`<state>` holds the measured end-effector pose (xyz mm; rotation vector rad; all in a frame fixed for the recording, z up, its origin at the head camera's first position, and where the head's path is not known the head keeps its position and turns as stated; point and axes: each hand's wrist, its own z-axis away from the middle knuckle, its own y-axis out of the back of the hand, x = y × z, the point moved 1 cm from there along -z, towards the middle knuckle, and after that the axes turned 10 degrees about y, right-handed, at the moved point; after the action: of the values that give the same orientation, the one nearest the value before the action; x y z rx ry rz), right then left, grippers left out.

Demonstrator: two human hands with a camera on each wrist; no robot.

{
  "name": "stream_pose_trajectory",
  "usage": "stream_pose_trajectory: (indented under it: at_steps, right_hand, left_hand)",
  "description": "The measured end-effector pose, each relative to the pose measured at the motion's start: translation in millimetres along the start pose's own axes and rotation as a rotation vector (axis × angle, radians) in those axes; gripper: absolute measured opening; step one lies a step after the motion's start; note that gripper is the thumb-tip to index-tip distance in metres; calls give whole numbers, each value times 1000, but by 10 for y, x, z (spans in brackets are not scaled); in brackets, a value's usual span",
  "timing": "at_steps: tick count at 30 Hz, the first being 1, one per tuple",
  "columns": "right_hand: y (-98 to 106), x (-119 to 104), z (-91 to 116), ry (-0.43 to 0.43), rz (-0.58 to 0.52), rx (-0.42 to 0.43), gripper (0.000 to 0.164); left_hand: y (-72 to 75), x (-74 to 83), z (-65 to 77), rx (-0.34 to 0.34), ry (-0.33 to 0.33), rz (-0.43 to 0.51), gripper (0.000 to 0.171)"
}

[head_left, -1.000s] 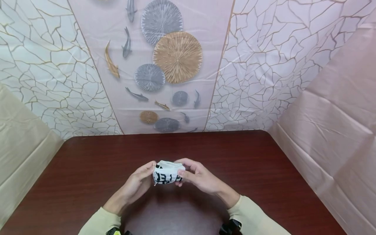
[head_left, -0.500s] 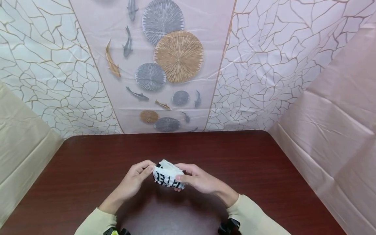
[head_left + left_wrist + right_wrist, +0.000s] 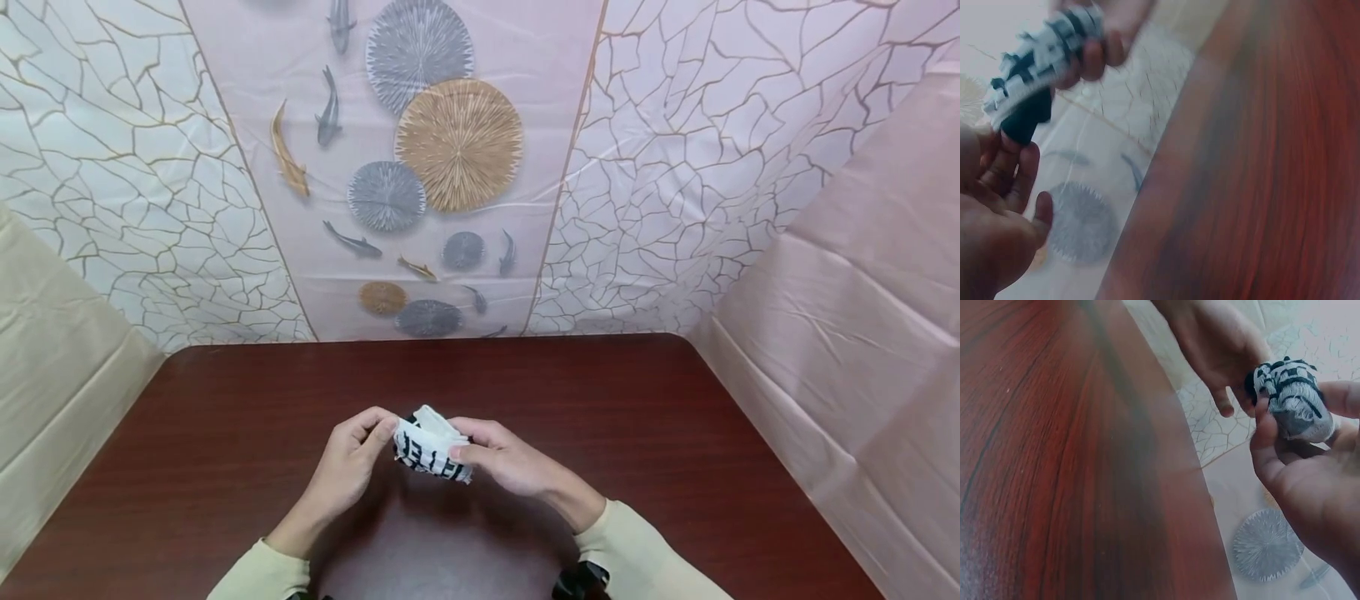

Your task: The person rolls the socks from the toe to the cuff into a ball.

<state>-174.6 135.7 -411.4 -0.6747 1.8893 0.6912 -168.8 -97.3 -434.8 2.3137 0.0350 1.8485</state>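
A white knitted sock (image 3: 431, 448) with black lettering, bundled up, is held above the table between the two hands. My left hand (image 3: 341, 467) pinches its left end between thumb and fingers. At the other end my right hand (image 3: 513, 458) grips it, thumb on the near side and fingers behind. In the left wrist view a dark part (image 3: 1027, 119) shows under the white knit of the sock (image 3: 1047, 53), near the left fingertips. The right wrist view shows loose white threads at the end of the sock (image 3: 1297, 400). Its inside is mostly hidden.
A dark red-brown wooden table (image 3: 637, 400) lies under the hands. A patterned cloth (image 3: 457, 142) with printed discs and fish hangs behind it. Plain pale cloth (image 3: 847, 333) walls the right side, and similar cloth (image 3: 60, 400) the left.
The sock has tilted, its right end now lower and its back edge raised. My left fingers have shifted their pinch on the left end. The right hand keeps its grip.
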Motion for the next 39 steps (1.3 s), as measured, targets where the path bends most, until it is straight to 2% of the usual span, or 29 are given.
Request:
stream_pose_trajectory:
  at_steps: [2, 5, 7, 10, 15, 23, 27, 30, 39]
  right_hand:
    - [11, 18, 5, 6, 56, 34, 31]
    - [22, 49, 6, -10, 74, 79, 32]
    - [23, 62, 7, -18, 83, 107, 32]
    - [19, 81, 7, -20, 124, 146, 31]
    - [2, 115, -3, -15, 193, 169, 31]
    - [2, 139, -9, 21, 171, 167, 30]
    - [10, 137, 1, 40, 116, 144, 28]
    - [10, 128, 8, 45, 74, 115, 27]
    - [-26, 111, 7, 62, 94, 41, 40]
  left_hand:
    - [-23, 18, 8, -6, 87, 124, 18]
    - [-54, 27, 17, -32, 207, 337, 19]
    - [-71, 22, 25, -52, 261, 454, 19]
    - [-90, 4, 41, -77, 318, 575, 20]
    - [-112, -39, 62, -127, 341, 727, 24]
    - [-153, -21, 64, -226, 326, 884, 33]
    - [-171, 7, 56, -292, 315, 927, 33]
    - [-170, 19, 43, -349, 297, 900, 33]
    - [-81, -9, -23, -457, 213, 572, 31]
